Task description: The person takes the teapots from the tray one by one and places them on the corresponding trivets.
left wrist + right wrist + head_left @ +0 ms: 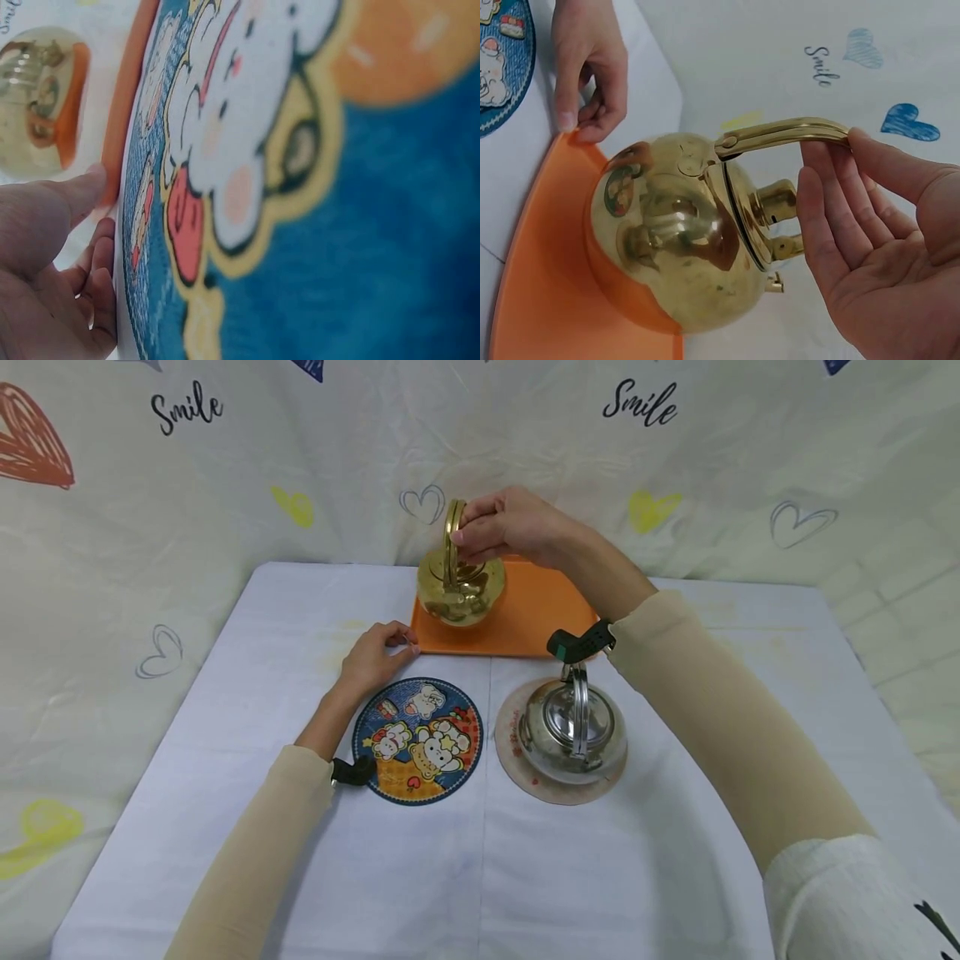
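Note:
A gold kettle (pixel 459 608) is at the left part of an orange tray (pixel 551 614); whether its base touches the tray I cannot tell. My right hand (pixel 517 527) holds the kettle's raised handle (pixel 787 133) between thumb and fingers. At the tray's near left corner, my left hand (pixel 373 657) pinches the rim with thumb and fingertips. Just below that hand lies a round blue mat (pixel 420 743) printed with cartoon figures. A silver kettle (pixel 607 735) stands on a pale pink round mat (pixel 512 758), under my right forearm.
A white cloth covers the table (pixel 420 877). Behind it hangs a pale curtain (pixel 525 435) printed with hearts and the word Smile, close to the tray's back edge. My right forearm passes over the table's right side.

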Demonstrator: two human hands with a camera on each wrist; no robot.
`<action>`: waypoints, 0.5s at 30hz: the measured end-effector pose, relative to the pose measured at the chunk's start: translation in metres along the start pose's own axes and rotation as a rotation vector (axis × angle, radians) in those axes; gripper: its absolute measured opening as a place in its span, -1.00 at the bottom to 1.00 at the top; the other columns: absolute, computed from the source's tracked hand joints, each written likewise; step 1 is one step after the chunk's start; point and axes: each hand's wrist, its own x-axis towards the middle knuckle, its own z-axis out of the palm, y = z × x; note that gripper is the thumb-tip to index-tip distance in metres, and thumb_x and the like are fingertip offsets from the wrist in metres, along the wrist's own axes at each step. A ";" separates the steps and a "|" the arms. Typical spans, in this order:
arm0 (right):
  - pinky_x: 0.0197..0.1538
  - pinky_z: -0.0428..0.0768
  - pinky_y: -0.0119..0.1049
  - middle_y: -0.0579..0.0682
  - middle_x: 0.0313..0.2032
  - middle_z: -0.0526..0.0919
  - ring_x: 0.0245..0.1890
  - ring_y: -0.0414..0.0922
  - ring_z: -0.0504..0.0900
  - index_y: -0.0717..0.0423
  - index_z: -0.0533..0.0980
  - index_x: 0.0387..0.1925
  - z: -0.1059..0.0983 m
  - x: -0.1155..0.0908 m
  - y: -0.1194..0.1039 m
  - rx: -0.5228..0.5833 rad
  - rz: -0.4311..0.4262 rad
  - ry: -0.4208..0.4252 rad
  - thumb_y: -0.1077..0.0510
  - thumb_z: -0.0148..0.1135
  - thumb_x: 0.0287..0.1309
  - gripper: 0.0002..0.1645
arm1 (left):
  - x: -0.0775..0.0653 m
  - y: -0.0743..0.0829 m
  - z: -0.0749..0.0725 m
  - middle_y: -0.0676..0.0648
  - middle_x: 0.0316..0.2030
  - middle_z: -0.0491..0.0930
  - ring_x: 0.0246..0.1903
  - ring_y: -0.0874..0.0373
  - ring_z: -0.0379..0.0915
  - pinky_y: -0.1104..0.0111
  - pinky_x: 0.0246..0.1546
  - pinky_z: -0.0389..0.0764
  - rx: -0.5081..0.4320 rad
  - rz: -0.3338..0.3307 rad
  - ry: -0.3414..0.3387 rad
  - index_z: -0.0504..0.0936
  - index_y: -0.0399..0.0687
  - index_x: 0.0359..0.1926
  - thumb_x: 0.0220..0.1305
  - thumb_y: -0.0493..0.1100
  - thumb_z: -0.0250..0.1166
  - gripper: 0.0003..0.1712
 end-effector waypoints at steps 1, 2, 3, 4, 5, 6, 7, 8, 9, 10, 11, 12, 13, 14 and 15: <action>0.14 0.73 -0.22 -0.01 -0.25 0.79 -0.05 0.01 0.79 0.25 0.59 -0.13 0.001 -0.001 -0.001 -0.006 -0.012 0.000 0.20 0.34 0.37 -0.83 | 0.000 0.000 0.000 -0.21 0.14 0.56 0.23 -0.13 0.47 -0.06 0.35 0.45 -0.001 -0.001 0.000 0.61 -0.04 0.09 0.50 0.00 0.28 -0.71; 0.14 0.73 -0.22 -0.01 -0.25 0.79 -0.06 -0.01 0.80 0.25 0.59 -0.12 0.001 -0.002 -0.002 -0.001 -0.020 -0.001 0.21 0.34 0.37 -0.83 | 0.001 -0.001 0.001 -0.21 0.14 0.56 0.23 -0.13 0.47 -0.06 0.35 0.45 0.001 -0.001 0.000 0.61 -0.04 0.09 0.50 0.00 0.28 -0.70; 0.13 0.73 -0.23 -0.01 -0.25 0.79 -0.08 -0.03 0.80 0.26 0.59 -0.11 0.002 -0.003 -0.003 -0.002 -0.030 -0.001 0.21 0.33 0.38 -0.83 | 0.001 -0.001 0.001 -0.21 0.15 0.56 0.23 -0.13 0.47 -0.06 0.35 0.45 0.003 -0.001 0.000 0.61 -0.04 0.10 0.50 0.00 0.28 -0.70; 0.12 0.74 -0.23 -0.01 -0.24 0.79 -0.10 -0.06 0.81 0.26 0.59 -0.11 0.003 -0.005 -0.005 -0.007 -0.044 -0.002 0.21 0.32 0.38 -0.83 | 0.001 -0.001 0.001 -0.21 0.15 0.56 0.23 -0.13 0.47 -0.06 0.35 0.45 0.005 0.000 0.001 0.61 -0.04 0.11 0.50 0.00 0.28 -0.70; 0.10 0.74 -0.24 -0.01 -0.24 0.79 -0.11 -0.08 0.81 0.27 0.59 -0.10 0.004 -0.006 -0.006 -0.007 -0.057 -0.002 0.22 0.31 0.39 -0.83 | 0.001 -0.002 0.001 -0.21 0.15 0.55 0.23 -0.13 0.47 -0.06 0.35 0.45 0.007 0.003 0.001 0.61 -0.05 0.11 0.50 0.00 0.27 -0.69; 0.09 0.75 -0.25 -0.01 -0.24 0.79 -0.13 -0.10 0.82 0.27 0.59 -0.10 0.005 -0.007 -0.007 -0.005 -0.069 -0.002 0.22 0.31 0.39 -0.83 | 0.001 -0.002 0.002 -0.22 0.15 0.55 0.23 -0.14 0.47 -0.06 0.35 0.45 0.008 0.005 0.002 0.61 -0.05 0.12 0.50 0.00 0.27 -0.69; 0.09 0.75 -0.25 0.00 -0.24 0.80 -0.13 -0.11 0.82 0.28 0.59 -0.10 0.007 -0.008 -0.008 0.001 -0.078 -0.001 0.23 0.30 0.39 -0.83 | 0.002 -0.002 0.002 -0.22 0.15 0.55 0.23 -0.14 0.47 -0.07 0.35 0.45 0.010 0.008 0.002 0.61 -0.05 0.12 0.50 0.00 0.27 -0.68; 0.08 0.75 -0.25 0.00 -0.24 0.80 -0.14 -0.11 0.82 0.29 0.59 -0.09 0.008 -0.010 -0.009 0.004 -0.088 -0.001 0.24 0.30 0.39 -0.83 | 0.001 -0.002 0.002 -0.22 0.15 0.56 0.23 -0.14 0.47 -0.07 0.35 0.45 0.010 0.012 0.003 0.61 -0.06 0.13 0.50 -0.01 0.27 -0.68; 0.07 0.75 -0.26 0.00 -0.24 0.80 -0.14 -0.11 0.83 0.29 0.60 -0.10 0.009 -0.011 -0.010 -0.007 -0.102 0.000 0.23 0.30 0.40 -0.83 | 0.001 -0.002 0.001 -0.23 0.15 0.56 0.23 -0.14 0.48 -0.07 0.35 0.45 0.010 0.017 0.005 0.61 -0.07 0.13 0.50 -0.01 0.27 -0.67; 0.06 0.76 -0.26 -0.01 -0.25 0.80 -0.14 -0.11 0.83 0.29 0.60 -0.10 0.010 -0.012 -0.011 -0.013 -0.112 0.001 0.23 0.30 0.39 -0.83 | 0.001 -0.002 0.001 -0.23 0.15 0.56 0.23 -0.15 0.48 -0.07 0.34 0.45 0.008 0.020 0.007 0.61 -0.07 0.13 0.50 -0.01 0.27 -0.67; 0.05 0.76 -0.27 -0.01 -0.26 0.81 -0.14 -0.11 0.83 0.29 0.60 -0.10 0.011 -0.013 -0.012 -0.014 -0.117 0.004 0.23 0.31 0.39 -0.83 | 0.000 -0.001 0.001 -0.23 0.14 0.57 0.23 -0.15 0.49 -0.07 0.34 0.46 0.006 0.024 0.008 0.61 -0.08 0.13 0.50 -0.01 0.28 -0.67; 0.04 0.76 -0.27 -0.02 -0.26 0.81 -0.14 -0.11 0.83 0.28 0.60 -0.11 0.012 -0.015 -0.013 -0.020 -0.123 0.007 0.22 0.32 0.39 -0.83 | 0.000 -0.001 0.000 -0.23 0.14 0.57 0.23 -0.15 0.49 -0.07 0.34 0.46 0.004 0.026 0.009 0.61 -0.08 0.13 0.49 -0.01 0.28 -0.66; 0.04 0.76 -0.27 -0.02 -0.28 0.81 -0.14 -0.11 0.83 0.28 0.60 -0.12 0.014 -0.016 -0.014 -0.028 -0.129 0.009 0.22 0.32 0.38 -0.83 | 0.000 0.000 0.000 -0.23 0.13 0.57 0.23 -0.15 0.49 -0.07 0.33 0.46 0.002 0.028 0.009 0.61 -0.09 0.13 0.49 -0.01 0.28 -0.66; 0.03 0.76 -0.28 -0.03 -0.28 0.81 -0.15 -0.11 0.83 0.27 0.60 -0.12 0.015 -0.017 -0.014 -0.037 -0.135 0.010 0.22 0.32 0.38 -0.83 | -0.001 0.000 0.000 -0.24 0.13 0.57 0.22 -0.16 0.50 -0.07 0.33 0.47 0.000 0.030 0.010 0.62 -0.09 0.13 0.49 -0.01 0.28 -0.65; 0.03 0.76 -0.28 -0.04 -0.29 0.81 -0.15 -0.12 0.83 0.26 0.60 -0.13 0.016 -0.018 -0.015 -0.044 -0.141 0.010 0.22 0.32 0.38 -0.84 | -0.001 0.000 -0.001 -0.24 0.13 0.57 0.22 -0.16 0.50 -0.07 0.32 0.47 0.000 0.030 0.009 0.62 -0.09 0.13 0.49 0.00 0.28 -0.65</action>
